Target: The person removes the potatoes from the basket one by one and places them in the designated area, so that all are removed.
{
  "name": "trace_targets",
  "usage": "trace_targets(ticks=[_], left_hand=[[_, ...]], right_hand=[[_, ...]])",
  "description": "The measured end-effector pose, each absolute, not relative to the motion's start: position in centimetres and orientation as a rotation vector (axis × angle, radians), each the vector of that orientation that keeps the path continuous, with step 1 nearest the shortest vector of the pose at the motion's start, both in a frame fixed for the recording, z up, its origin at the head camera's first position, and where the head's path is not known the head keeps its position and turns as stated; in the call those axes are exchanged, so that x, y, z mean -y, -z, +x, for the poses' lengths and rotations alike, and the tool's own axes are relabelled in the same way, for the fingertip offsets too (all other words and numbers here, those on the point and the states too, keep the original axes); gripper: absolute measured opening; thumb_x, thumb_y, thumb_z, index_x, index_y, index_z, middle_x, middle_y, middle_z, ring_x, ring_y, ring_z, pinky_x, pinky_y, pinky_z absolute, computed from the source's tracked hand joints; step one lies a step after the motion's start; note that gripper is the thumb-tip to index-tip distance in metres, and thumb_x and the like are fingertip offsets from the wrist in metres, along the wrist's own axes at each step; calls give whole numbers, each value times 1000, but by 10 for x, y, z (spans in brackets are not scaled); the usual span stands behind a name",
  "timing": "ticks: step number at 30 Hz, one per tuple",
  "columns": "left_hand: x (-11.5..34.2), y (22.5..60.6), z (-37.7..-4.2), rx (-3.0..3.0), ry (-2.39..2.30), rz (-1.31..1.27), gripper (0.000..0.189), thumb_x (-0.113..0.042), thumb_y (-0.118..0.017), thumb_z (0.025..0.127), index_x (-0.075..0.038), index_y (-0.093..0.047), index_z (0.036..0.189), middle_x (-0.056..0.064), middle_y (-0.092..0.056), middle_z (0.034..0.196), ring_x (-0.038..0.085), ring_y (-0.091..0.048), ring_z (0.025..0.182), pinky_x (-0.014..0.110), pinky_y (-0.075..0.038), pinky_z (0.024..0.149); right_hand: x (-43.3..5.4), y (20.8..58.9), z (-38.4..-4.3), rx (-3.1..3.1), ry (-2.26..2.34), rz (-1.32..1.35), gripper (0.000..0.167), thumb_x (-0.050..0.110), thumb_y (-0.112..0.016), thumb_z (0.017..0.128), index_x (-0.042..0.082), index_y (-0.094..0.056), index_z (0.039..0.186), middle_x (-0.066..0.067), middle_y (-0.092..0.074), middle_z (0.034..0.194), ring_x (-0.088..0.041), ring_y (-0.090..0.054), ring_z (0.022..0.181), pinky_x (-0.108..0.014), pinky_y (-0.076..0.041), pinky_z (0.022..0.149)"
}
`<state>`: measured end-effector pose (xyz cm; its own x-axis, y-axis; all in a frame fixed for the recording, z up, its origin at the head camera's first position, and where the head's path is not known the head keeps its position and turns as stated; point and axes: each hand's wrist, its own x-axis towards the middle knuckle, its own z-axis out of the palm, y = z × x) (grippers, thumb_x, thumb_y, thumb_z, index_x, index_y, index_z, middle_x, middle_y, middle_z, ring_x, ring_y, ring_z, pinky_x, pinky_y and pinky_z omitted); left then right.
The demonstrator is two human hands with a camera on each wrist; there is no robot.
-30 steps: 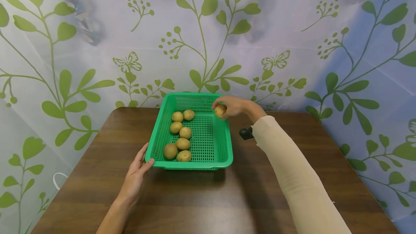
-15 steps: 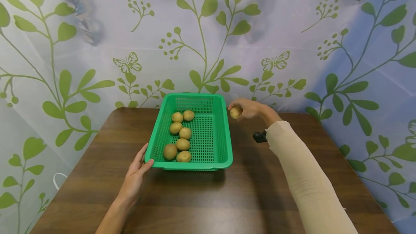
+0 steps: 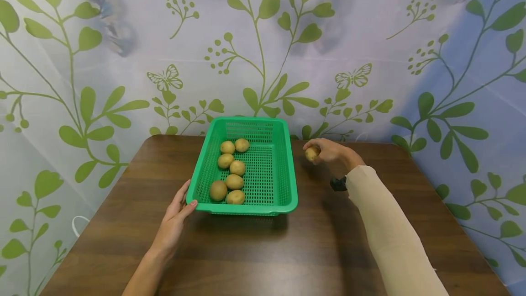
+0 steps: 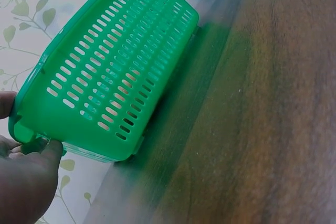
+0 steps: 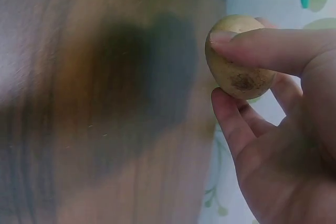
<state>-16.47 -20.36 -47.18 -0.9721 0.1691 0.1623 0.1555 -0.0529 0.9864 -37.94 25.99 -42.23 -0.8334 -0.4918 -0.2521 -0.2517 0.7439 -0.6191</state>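
Observation:
A green perforated plastic basket (image 3: 291, 168) stands on the wooden table with several potatoes (image 3: 234, 182) along its left side. My left hand (image 3: 174, 218) grips the basket's near left corner, thumb over the rim; the left wrist view shows the fingers (image 4: 50, 153) at the corner of the basket (image 4: 105, 77). To the right of the basket, my right hand (image 3: 328, 150) pinches a potato (image 3: 312, 153) between thumb and fingers. In the right wrist view this potato (image 5: 239, 72) has a dark patch on its skin and is held above the tabletop.
The brown wooden table (image 3: 246, 259) reaches back to a wall covering (image 3: 263, 35) with green leaves and butterflies. A white cable loop (image 3: 76, 225) shows beyond the table's left edge. A black device (image 3: 338, 183) sits at the right wrist.
My right hand has carried the potato from over the basket's far right rim out to the right, then lower towards the table. The left hand keeps its grip on the corner.

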Motion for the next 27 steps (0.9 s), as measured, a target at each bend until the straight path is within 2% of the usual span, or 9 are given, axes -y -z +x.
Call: trace_targets(ticks=[6, 11, 17, 20, 23, 27], left_hand=[[205, 473, -165, -2166, -2232, 364, 64, -16, -45, 113, -2, -10, 165, 21, -19, 166, 30, -26, 147, 14, -35, 106], [205, 472, -165, -2159, -2228, 366, 65, -17, -45, 113, -2, -9, 165, 21, -19, 166, 32, -25, 148, 14, -36, 106], [205, 472, -164, -2155, -2227, 365, 65, -17, -44, 113, -2, -9, 165, 22, -19, 166, 30, -28, 147, 14, -36, 106], [205, 472, -164, -2159, -2224, 367, 65, -18, -44, 113, -3, -9, 165, 22, -20, 166, 30, -28, 147, 14, -36, 106], [205, 472, -164, -2154, -2224, 374, 65, -18, -44, 113, -3, -9, 165, 22, -19, 166, 30, -28, 147, 15, -36, 106], [204, 472, -164, -2154, -2226, 377, 65, -17, -44, 113, -2, -9, 165, 22, -20, 165, 27, -31, 146, 15, -37, 106]], right_hand=[[-263, 436, -377, -2507, 853, -574, 59, -9, -70, 90, -3, -51, 146, -21, -53, 125, -32, -51, 102, -45, -47, 87], [-264, 449, -375, -2448, 926, -479, 62, -11, -68, 91, -2, -49, 149, -18, -51, 126, -31, -48, 105, -44, -44, 91], [-267, 457, -375, -2443, 955, -504, 60, -11, -68, 90, -3, -50, 147, -22, -51, 125, -31, -50, 99, -40, -47, 81], [-267, 457, -374, -2446, 961, -495, 60, -10, -68, 90, 0, -51, 147, -20, -51, 124, -30, -50, 98, -39, -46, 81], [-268, 456, -375, -2441, 968, -489, 60, -9, -69, 91, 0, -50, 147, -22, -49, 128, -32, -49, 102, -41, -45, 84], [-270, 454, -377, -2430, 968, -462, 63, -7, -71, 92, 2, -48, 150, -22, -44, 139, -34, -45, 114, -46, -42, 95]])
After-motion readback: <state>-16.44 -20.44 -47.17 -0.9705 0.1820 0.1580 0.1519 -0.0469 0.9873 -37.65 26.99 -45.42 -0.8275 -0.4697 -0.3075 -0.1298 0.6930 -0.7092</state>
